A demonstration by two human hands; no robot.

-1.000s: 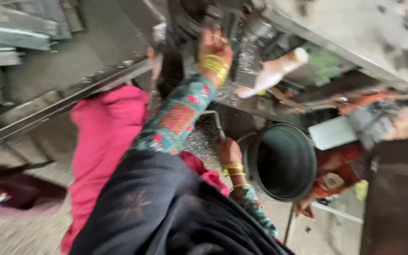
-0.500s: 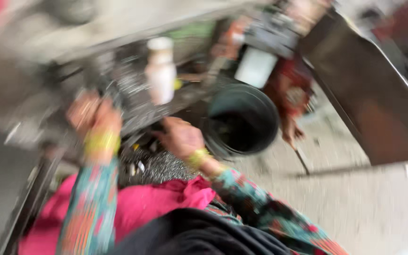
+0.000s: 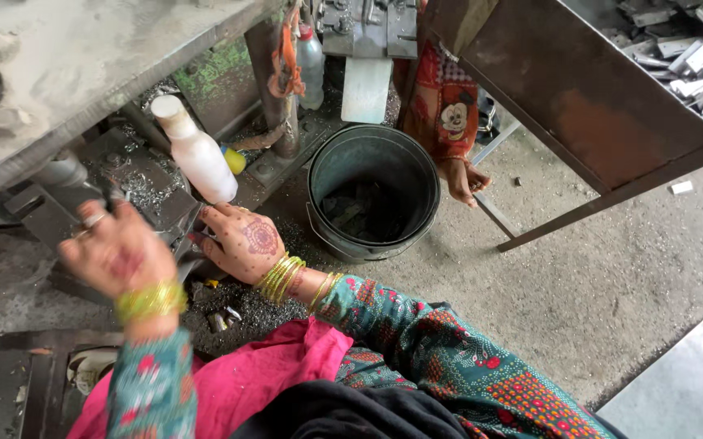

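**Hands at the press bed, swarf everywhere**

Right hand (image 3: 241, 241) lies open, fingers spread, on dark metal block (image 3: 168, 213). Left hand (image 3: 119, 256) blurred, raised, loosely open, holding nothing. Risk: sharp metal shavings (image 3: 241, 313) cutting bare skin; bangles (image 3: 280, 279) snagging.

- On our left hand (image 3: 119, 254) we are wearing a ring and, at the wrist, a stack of yellow-gold bangles.
- On our right hand (image 3: 241, 241) we are carrying a dark red henna pattern, round on the back, with more gold bangles in two bunches behind it.
- We are wearing teal sleeves printed with red and orange flowers.
- We are wearing bright pink cloth under a black wrap.
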